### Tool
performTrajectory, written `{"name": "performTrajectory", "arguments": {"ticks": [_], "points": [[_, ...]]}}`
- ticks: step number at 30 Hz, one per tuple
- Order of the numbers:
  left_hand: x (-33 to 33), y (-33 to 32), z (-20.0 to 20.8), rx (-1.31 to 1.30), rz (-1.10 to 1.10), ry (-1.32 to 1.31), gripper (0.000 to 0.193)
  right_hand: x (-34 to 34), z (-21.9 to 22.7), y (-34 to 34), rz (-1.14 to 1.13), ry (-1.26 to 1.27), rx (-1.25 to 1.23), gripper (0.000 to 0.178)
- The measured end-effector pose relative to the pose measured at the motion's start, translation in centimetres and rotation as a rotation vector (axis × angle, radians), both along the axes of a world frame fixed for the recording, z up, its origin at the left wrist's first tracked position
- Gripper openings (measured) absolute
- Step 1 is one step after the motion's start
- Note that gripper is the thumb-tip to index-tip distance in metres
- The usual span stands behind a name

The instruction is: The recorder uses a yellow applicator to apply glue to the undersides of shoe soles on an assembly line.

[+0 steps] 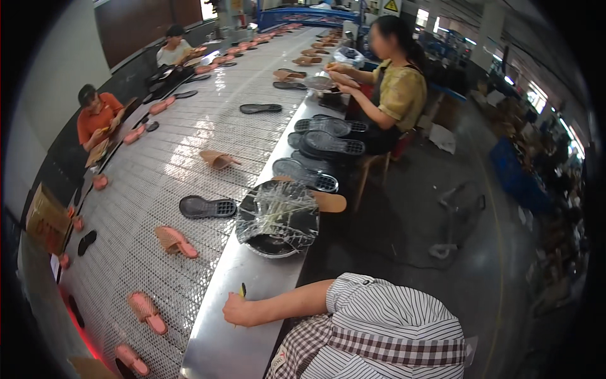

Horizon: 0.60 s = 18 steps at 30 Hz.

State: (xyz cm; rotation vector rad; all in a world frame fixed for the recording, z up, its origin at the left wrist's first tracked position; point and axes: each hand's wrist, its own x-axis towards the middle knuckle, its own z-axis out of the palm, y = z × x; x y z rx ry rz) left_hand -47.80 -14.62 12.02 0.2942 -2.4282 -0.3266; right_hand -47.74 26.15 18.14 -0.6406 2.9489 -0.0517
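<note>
My right hand (238, 310) is a closed fist over the metal ledge beside the conveyor. In it is a slim yellow tool (242, 290) with a dark end, its exact kind too small to make out. Ahead of this hand stands a round black basin (278, 218) strung with pale, glue-like strands. A tan insole-shaped piece (331, 202) sticks out from behind the basin's right side. My left hand is not visible.
On the mesh conveyor (126, 234) lie a black sole (207, 207), a tan slipper (219, 159) and pink slippers (177, 242). Black soles (332, 143) are piled beyond the basin. A co-worker (398, 88) sits farther along on the right; two people work across the belt.
</note>
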Motion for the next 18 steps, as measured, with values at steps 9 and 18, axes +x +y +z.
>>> {"name": "performTrajectory", "arguments": {"ticks": [9,18], "points": [[-0.5,1.6,1.4,0.105,0.141,-0.013,0.030,-1.0,2.5,0.3,-0.011,-0.033,0.065,0.009],[-1.9,5.4,4.2,0.367,0.133,-0.047,0.020,-1.1,4.4,4.7,0.100,-0.045,0.127,0.008]]}}
